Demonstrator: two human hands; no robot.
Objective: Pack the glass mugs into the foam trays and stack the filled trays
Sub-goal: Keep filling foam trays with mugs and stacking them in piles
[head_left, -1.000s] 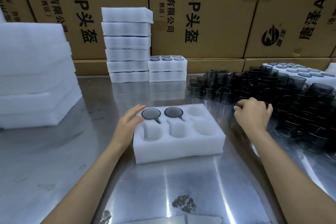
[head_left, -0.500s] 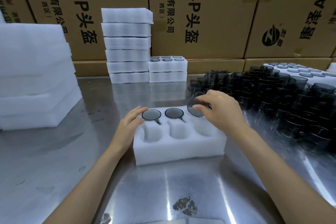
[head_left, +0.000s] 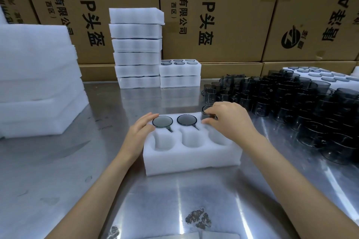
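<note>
Right hand: your right hand [head_left: 229,120] reaches in from the lower right, wrist above the tray's right end, with fingers curled round a smoked glass mug [head_left: 206,114] which it holds over the far-right pocket.
Held mug: it sits upright, partly above the foam, with its lower part hidden by your fingers; how deep it sits in the pocket cannot be told.
Left hand: your left hand [head_left: 140,132] lies against the far-left corner of the foam tray [head_left: 191,163], fingers straight and together, resting on the foam beside the first mug; it grips nothing.
Hands relative: they are apart, one at each end of the tray's far row.
Tray contents: two seated mugs [head_left: 162,121] fill the far-left and far-middle pockets; the three near pockets [head_left: 192,138] hold none.
Loose mugs: a dense group of glass mugs [head_left: 291,106] stands on the table to your right, near the tray.
Filled stacks: a tall stack of trays [head_left: 137,48] stands at the back, with a two-tray stack [head_left: 180,73] touching its right side, mugs visible in its top tray.
Further foam: a large pile of foam [head_left: 37,83] occupies the left; another foam tray with mugs [head_left: 326,75] lies far right behind the loose mugs.
Surface: a reflective steel table [head_left: 174,200] with dark marks near your edge.
Room: printed cardboard cartons [head_left: 213,15] form a wall behind the table.
</note>
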